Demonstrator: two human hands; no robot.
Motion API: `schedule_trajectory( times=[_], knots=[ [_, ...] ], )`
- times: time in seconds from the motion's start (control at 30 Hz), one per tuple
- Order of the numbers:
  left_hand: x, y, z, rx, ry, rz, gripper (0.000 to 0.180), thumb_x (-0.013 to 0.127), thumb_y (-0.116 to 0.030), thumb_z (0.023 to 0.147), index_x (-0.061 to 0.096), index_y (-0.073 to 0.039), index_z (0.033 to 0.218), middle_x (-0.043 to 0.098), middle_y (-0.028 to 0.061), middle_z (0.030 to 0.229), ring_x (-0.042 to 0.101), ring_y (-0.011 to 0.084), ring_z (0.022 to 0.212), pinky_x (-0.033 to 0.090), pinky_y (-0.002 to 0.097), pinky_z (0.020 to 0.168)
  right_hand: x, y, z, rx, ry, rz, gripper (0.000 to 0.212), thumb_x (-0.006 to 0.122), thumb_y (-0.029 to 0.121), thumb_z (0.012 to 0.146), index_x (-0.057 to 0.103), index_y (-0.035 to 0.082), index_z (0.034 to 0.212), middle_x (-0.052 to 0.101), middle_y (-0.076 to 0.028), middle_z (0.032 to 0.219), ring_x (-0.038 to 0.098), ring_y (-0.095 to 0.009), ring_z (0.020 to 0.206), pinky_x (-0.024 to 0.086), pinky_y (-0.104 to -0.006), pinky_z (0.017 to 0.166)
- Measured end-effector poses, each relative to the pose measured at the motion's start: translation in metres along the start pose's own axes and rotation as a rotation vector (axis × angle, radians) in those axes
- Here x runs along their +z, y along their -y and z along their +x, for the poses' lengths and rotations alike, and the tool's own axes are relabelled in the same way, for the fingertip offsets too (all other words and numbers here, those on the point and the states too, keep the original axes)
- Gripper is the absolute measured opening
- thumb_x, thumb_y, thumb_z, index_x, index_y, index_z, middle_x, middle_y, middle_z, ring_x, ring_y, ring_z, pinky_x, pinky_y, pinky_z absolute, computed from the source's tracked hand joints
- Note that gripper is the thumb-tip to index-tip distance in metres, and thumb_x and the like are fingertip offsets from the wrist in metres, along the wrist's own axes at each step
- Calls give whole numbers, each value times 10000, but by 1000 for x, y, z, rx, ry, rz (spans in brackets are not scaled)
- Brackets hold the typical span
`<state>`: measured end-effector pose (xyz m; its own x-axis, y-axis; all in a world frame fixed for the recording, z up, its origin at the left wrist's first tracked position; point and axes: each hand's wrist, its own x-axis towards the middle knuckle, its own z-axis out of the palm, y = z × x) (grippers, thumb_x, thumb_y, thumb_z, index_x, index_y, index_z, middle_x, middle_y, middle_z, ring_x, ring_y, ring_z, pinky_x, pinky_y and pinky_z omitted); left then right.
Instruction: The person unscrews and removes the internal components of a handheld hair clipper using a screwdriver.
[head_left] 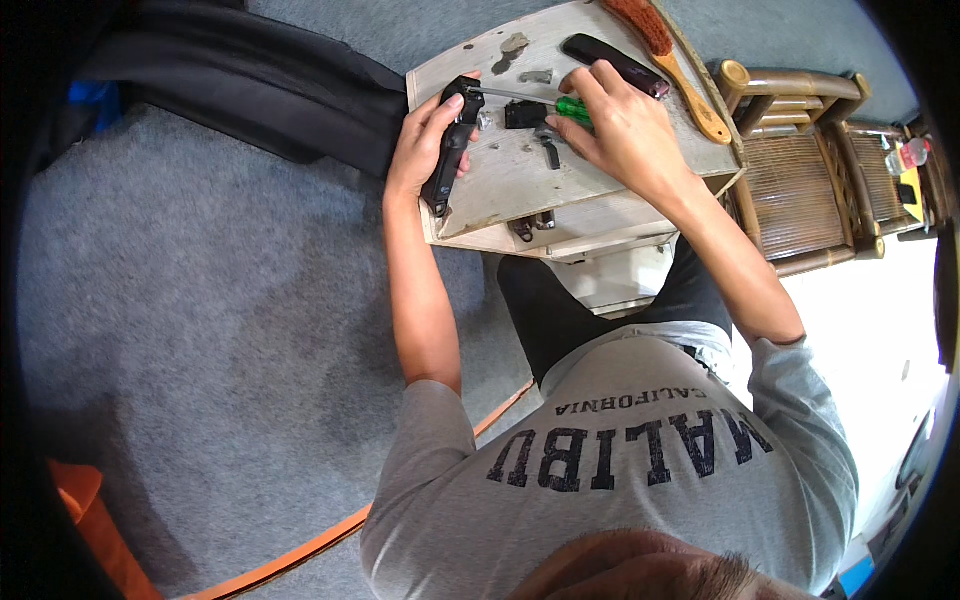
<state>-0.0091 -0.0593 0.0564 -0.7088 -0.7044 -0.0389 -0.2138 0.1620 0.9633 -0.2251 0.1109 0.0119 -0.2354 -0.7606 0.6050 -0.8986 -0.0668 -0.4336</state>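
Observation:
My left hand (418,150) is wrapped round a black hair clipper (445,170), held upright at the left edge of a worn whitish wooden table (510,195). In my right hand (635,130) is a screwdriver (573,110) with a green handle. Its shaft points left, and the tip meets the clipper's upper end. Between the hands lie a small black block (522,115) and a dark curved piece (551,152). A flat grey piece (537,76) rests a little farther back.
At the back right lie a long black casing (612,64) and a brush (690,95) with brown bristles and a wooden handle. Under the tabletop is an open shelf (580,222) with small dark items. Bamboo chairs (800,190) stand at right; black fabric (250,80) drapes at left.

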Motion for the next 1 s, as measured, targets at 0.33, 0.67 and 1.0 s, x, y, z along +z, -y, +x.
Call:
schedule_trajectory(
  times=[0.33,0.67,1.0],
  knots=[
    [-3,10,-3,63,45,-35,437,607,-375,1119,678,-172,1500,652,31,815,583,72,523,499,231,482,-1,-5,-2,-83,-62,9,258,804,270,946,663,70,1029,642,-93,940,707,-309,922,594,-442,760],
    [-5,12,1,24,68,-33,429,615,-355,1116,687,-152,1488,643,18,862,613,77,619,517,236,493,5,-8,-2,-28,-46,22,307,813,298,951,698,52,1094,708,-115,925,742,-340,843,599,-451,732],
    [0,8,0,35,56,-49,447,630,-372,1110,692,-121,1475,664,33,922,637,81,671,519,239,489,-2,-4,-3,4,-25,-21,246,818,256,901,706,79,1031,647,-80,948,731,-323,837,597,-440,717]
  ],
)
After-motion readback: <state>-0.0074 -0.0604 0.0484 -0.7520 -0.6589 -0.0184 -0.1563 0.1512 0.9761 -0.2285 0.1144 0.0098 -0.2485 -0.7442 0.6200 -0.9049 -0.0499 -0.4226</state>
